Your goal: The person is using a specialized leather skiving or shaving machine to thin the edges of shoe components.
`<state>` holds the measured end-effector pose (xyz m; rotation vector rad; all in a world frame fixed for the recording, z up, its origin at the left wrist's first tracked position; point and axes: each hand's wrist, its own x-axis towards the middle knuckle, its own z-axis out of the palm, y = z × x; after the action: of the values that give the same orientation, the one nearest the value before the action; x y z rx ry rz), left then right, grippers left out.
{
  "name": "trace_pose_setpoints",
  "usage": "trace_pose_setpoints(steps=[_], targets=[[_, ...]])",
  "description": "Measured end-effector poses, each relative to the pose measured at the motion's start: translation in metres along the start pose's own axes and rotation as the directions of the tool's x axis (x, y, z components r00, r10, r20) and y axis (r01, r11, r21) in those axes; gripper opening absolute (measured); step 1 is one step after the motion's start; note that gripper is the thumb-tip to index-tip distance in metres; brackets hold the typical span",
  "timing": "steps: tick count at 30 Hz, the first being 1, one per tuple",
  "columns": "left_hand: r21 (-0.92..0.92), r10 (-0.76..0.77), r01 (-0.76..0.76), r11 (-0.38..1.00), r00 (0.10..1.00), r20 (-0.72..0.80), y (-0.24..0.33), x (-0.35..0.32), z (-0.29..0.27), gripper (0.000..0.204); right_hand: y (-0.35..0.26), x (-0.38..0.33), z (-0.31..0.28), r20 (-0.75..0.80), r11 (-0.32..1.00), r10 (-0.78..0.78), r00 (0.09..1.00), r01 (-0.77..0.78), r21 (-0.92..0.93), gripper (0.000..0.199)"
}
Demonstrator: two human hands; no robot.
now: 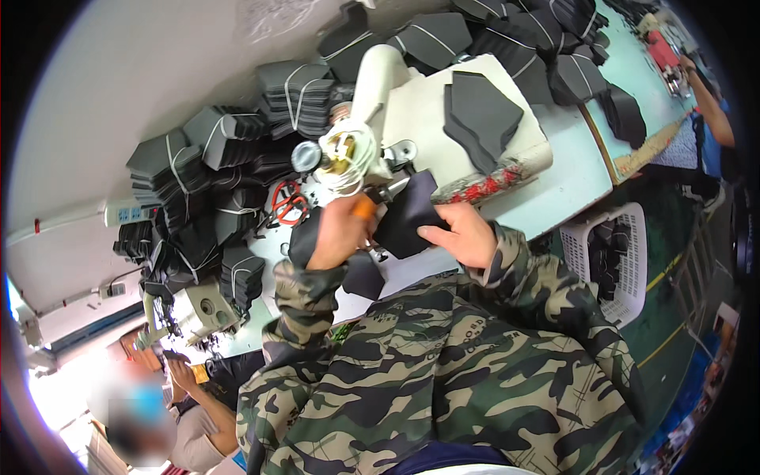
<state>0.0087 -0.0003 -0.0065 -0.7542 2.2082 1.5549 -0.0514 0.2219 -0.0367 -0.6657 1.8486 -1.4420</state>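
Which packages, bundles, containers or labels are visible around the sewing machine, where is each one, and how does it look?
Bundles of dark cut pieces: stacked left of and behind the sewing machine, black-grey, each tied with pale string.
Laundry-style basket: right of the table, white plastic lattice, dark pieces inside.
Power strip: far left on the wall, white bar.
No readable labels or screens.

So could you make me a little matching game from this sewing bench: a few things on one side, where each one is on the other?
Things:
1. dark fabric piece
2. red-handled scissors
3. white plastic basket
4. tied bundles of dark cut pieces

Places:
A. on the floor to the right of the table
B. heaped on the table to the left of the sewing machine
C. held at the machine's needle by the left hand and right hand
D. lying on the table just left of the machine's base

Pairs: 1-C, 2-D, 3-A, 4-B
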Motion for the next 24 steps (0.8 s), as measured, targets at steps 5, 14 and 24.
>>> trace_pose_setpoints(steps=[5,14,24], targets=[[0.826,0.248,-0.178,0.535,0.967,0.048,-0.126,-0.039,-0.003,0.040,-0.018,0.014,-0.141,-0.062,0.200,-0.506,0.860,0.047,-0.979,0.041],[0.654,0.027,-0.300,0.694,0.919,0.393,-0.061,-0.055,-0.004,0.023,-0.026,-0.025,-0.011,0.318,0.928,-0.356,0.879,0.372,0.011,0.024],[-0.045,-0.159,0.193,0.980,0.901,0.402,-0.013,-0.026,-0.042,0.026,-0.006,-0.009,0.033,-0.040,0.983,0.101,0.994,-0.094,0.158,0.031]])
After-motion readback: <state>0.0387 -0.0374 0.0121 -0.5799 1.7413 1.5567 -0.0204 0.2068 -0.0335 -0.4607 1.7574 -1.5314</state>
